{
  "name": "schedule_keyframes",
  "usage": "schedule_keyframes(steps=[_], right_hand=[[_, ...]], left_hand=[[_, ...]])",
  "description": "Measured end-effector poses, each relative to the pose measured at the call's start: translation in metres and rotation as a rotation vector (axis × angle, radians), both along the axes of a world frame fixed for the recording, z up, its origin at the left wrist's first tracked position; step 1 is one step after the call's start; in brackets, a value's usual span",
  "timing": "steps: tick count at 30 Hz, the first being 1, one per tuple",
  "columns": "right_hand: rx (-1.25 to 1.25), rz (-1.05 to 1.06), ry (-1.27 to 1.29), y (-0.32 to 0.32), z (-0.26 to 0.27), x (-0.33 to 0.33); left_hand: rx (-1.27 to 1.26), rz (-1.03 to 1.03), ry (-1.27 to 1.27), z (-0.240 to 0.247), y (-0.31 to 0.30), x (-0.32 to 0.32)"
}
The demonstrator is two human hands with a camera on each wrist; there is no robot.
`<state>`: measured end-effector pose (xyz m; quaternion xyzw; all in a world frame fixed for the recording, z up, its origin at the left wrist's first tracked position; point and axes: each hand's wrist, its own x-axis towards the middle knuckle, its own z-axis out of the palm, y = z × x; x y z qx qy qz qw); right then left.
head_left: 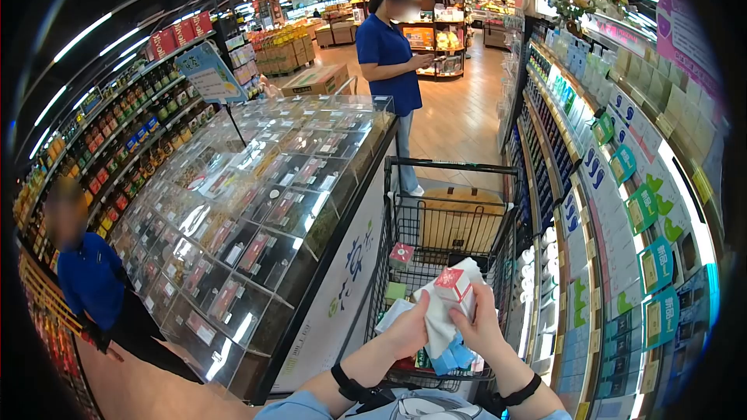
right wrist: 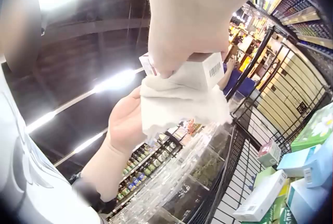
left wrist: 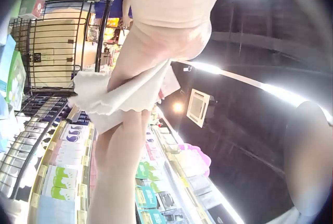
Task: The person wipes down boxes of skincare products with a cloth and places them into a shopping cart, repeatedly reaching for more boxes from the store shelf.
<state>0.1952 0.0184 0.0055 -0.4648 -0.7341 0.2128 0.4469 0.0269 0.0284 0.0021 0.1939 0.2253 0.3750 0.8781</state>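
Note:
Above the near end of a shopping cart (head_left: pixel 510 222), both hands are close together around a small white-and-red box (head_left: pixel 454 286) and a white cloth (head_left: pixel 438 329). My right hand (head_left: pixel 484 325) grips the box, its barcode side (right wrist: pixel 214 71) showing in the right wrist view. The cloth lies against the underside of the box. My left hand (head_left: pixel 408 330) pinches the cloth, its thumb pointing up beside it. In the left wrist view the cloth (left wrist: pixel 127 96) hangs in folds between the hands and hides part of the right hand's fingers.
Several cartons and packs, among them a white box (right wrist: pixel 261 195), lie in the cart. Clear bulk-food bins (head_left: pixel 257 218) stand to the left, stocked shelves (head_left: pixel 591 264) close on the right. A person in blue (head_left: pixel 389 54) stands beyond the cart; another (head_left: pixel 89 280) is at far left.

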Motion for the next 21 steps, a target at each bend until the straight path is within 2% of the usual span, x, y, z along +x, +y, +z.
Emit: schedule_keyframes(steps=[8,11,13,14,17,19,21], right_hand=[[-0.038,-0.008,-0.104,0.003,-0.022,0.019],[-0.159,0.001,-0.070,0.004,-0.011,0.024],[-0.483,0.014,0.441,0.001,0.002,0.023],[-0.463,0.131,0.588,0.002,0.002,0.022],[-0.431,0.184,0.517,0.007,-0.004,0.015],[-0.498,0.089,0.440,0.002,0.009,0.003],[-0.252,0.018,0.265,0.011,-0.011,0.000]], left_hand=[[0.138,0.140,-0.074,0.023,0.011,-0.012],[0.156,0.184,-0.077,0.020,0.015,-0.012],[0.163,0.214,-0.078,0.019,0.018,-0.012],[0.104,0.199,-0.058,0.016,0.017,-0.011],[0.043,0.154,-0.030,0.013,0.014,0.003],[0.038,0.114,-0.019,0.013,0.009,0.009],[0.070,0.126,-0.045,0.017,0.012,0.015]])
